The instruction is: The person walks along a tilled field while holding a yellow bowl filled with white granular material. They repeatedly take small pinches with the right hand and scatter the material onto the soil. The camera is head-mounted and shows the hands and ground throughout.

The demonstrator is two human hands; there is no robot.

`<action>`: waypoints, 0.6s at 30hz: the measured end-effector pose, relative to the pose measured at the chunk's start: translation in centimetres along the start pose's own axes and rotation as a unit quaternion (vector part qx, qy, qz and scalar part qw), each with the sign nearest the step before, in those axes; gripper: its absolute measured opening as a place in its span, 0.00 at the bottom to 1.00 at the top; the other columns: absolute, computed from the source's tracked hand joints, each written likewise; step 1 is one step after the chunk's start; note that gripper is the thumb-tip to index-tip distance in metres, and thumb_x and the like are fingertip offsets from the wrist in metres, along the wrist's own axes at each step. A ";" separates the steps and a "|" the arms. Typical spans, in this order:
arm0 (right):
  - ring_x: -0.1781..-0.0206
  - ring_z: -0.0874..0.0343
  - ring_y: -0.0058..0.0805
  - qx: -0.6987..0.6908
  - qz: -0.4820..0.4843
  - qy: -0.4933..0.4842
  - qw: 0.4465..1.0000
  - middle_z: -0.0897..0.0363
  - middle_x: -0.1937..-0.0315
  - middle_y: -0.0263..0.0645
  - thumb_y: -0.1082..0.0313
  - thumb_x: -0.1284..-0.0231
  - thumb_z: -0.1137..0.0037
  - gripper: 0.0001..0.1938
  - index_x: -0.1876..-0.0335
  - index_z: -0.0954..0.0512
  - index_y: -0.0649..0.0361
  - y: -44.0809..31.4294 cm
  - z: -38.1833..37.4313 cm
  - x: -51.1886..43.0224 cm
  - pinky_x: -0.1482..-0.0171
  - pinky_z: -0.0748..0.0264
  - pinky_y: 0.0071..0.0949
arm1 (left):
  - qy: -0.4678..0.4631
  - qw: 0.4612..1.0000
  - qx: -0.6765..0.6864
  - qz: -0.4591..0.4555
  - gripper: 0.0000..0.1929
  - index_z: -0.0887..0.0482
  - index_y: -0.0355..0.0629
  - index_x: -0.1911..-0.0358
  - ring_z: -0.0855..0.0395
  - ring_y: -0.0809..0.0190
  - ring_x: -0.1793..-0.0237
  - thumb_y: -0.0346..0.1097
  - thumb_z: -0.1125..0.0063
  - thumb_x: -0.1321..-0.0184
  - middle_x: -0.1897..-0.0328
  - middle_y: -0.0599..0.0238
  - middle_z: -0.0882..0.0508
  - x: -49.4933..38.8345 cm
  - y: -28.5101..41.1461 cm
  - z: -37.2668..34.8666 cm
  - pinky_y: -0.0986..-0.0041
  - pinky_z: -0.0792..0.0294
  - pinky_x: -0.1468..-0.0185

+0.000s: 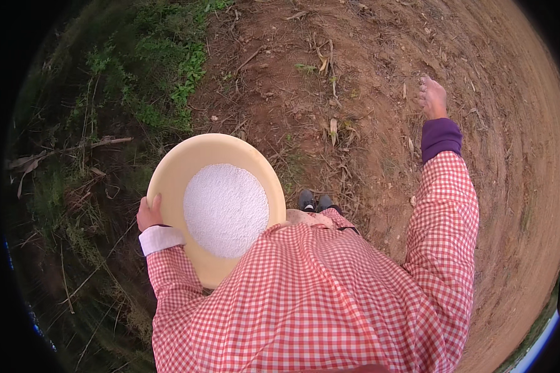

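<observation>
A round cream-coloured basin [168, 163] rests against my body at the left, with fine white granules [226, 210] lying in it. My left hand [150, 213] grips the basin's left rim, the thumb over the inner side and the fingers mostly hidden. My right hand [432, 97] is stretched out over the brown soil at the upper right, its fingers curled and bearing pale grains or dust. Whether anything is inside its fingers cannot be seen. A purple cuff [441, 139] surrounds the right wrist.
Tilled soil [382, 60] with dry stalks and husks [333, 130] spreads ahead and to the right. Green weeds [189, 70] and dark brush with a dry branch [107, 141] border the left side. My dark shoes [306, 199] stand on the ground below the basin's right side.
</observation>
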State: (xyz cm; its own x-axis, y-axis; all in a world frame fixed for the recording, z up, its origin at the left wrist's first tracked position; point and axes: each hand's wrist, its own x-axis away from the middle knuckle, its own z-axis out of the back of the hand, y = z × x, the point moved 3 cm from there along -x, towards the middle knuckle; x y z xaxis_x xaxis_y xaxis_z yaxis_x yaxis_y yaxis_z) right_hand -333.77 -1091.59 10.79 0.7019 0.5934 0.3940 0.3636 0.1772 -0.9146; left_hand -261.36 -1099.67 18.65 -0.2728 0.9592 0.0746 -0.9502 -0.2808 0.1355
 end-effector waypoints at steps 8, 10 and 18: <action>0.89 0.45 0.13 -0.008 -0.188 0.084 0.978 0.40 0.86 0.24 0.58 0.41 0.57 0.09 0.71 0.32 0.54 15.1 16.2 8.3 0.89 0.53 0.15 | 0.026 0.997 -0.011 -0.068 0.24 0.25 0.42 0.63 0.24 0.45 0.62 0.58 0.51 0.51 0.67 0.50 0.21 -2.3 3.9 -1.0 0.59 0.33 0.62; 0.88 0.44 0.16 -0.001 -0.301 0.147 0.942 0.39 0.87 0.26 0.65 0.43 0.54 0.06 0.72 0.32 0.54 23.3 22.3 14.7 0.88 0.50 0.16 | -0.006 0.997 0.008 -0.073 0.24 0.25 0.42 0.63 0.23 0.45 0.62 0.57 0.50 0.51 0.66 0.50 0.20 -2.7 5.4 -1.7 0.60 0.33 0.61; 0.85 0.37 0.27 0.007 -0.583 0.294 0.757 0.35 0.85 0.36 0.68 0.47 0.57 0.05 0.73 0.30 0.58 43.6 39.1 45.7 0.86 0.43 0.25 | -0.017 0.990 0.013 -0.137 0.23 0.25 0.41 0.64 0.23 0.46 0.63 0.56 0.49 0.51 0.66 0.50 0.20 -4.9 11.7 -4.2 0.60 0.33 0.61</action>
State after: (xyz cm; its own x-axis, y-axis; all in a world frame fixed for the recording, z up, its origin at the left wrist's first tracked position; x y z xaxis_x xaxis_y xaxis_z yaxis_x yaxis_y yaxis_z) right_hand -309.80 -1026.02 -14.65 0.0616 -0.4242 0.9035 0.9426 0.3223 0.0871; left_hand -271.80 -1107.47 15.73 0.0008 0.9979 0.0651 -0.9834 -0.0111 0.1812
